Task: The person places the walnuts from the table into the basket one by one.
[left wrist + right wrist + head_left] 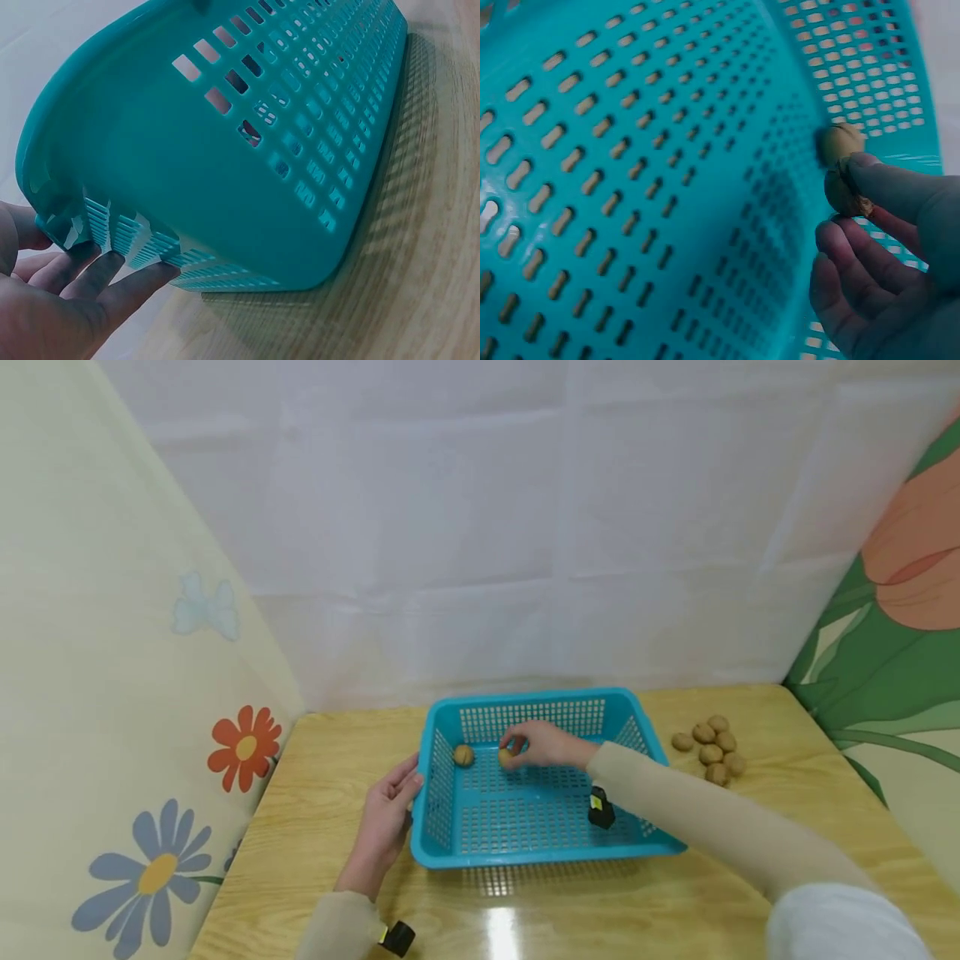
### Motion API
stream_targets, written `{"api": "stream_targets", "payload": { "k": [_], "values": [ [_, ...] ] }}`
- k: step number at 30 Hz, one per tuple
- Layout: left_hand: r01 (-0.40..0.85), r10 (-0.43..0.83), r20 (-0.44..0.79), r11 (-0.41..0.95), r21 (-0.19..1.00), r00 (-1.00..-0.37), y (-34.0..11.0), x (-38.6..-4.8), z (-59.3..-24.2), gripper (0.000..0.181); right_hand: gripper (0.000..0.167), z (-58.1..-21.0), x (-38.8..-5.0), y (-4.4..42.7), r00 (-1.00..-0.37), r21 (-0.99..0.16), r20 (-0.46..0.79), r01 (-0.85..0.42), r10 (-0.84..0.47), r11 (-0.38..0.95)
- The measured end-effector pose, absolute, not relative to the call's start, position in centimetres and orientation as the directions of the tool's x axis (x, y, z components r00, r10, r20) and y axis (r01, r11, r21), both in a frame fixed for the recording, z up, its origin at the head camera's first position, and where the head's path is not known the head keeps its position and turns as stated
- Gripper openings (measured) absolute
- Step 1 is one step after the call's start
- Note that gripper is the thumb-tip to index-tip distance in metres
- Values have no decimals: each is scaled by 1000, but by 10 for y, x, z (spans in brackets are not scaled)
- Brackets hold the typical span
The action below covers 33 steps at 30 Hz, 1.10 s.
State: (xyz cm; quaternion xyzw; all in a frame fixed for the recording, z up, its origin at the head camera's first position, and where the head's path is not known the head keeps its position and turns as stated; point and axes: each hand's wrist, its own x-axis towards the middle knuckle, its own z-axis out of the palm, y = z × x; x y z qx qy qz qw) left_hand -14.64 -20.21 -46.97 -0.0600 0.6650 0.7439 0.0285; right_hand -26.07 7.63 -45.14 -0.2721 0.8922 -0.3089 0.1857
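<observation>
A blue plastic basket with perforated walls and floor stands on the wooden table. My left hand grips its left end, thumb at the rim; in the left wrist view, fingers of that hand touch the outside of the end wall. Inside the basket, my right hand pinches a walnut between thumb and fingers, low over the floor. Another walnut lies in the basket near its left wall. The right wrist view shows this second walnut just behind the held one.
Several walnuts lie in a loose group on the table, right of the basket. A white cloth hangs behind the table. Printed flower panels stand at the left and right. Each wrist carries a small black camera.
</observation>
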Motion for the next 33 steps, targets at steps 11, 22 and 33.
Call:
{"api": "stream_targets", "payload": {
  "k": [11, 22, 33],
  "values": [
    [-105, -50, -111, -104, 989, -993, -201, -145, -469, 48, 41, -466, -259, 69, -793, -653, -199, -331, -575, 681],
    [-109, -51, -114, -92, 990, -992, -202, -146, -472, 49, 37, -433, -259, 103, -812, -675, -161, -325, -562, 662],
    [-105, -45, -110, -102, 989, -993, -202, -147, -474, 50, 32, -397, -243, 171, -834, -670, -42, -384, -550, 635]
  ]
}}
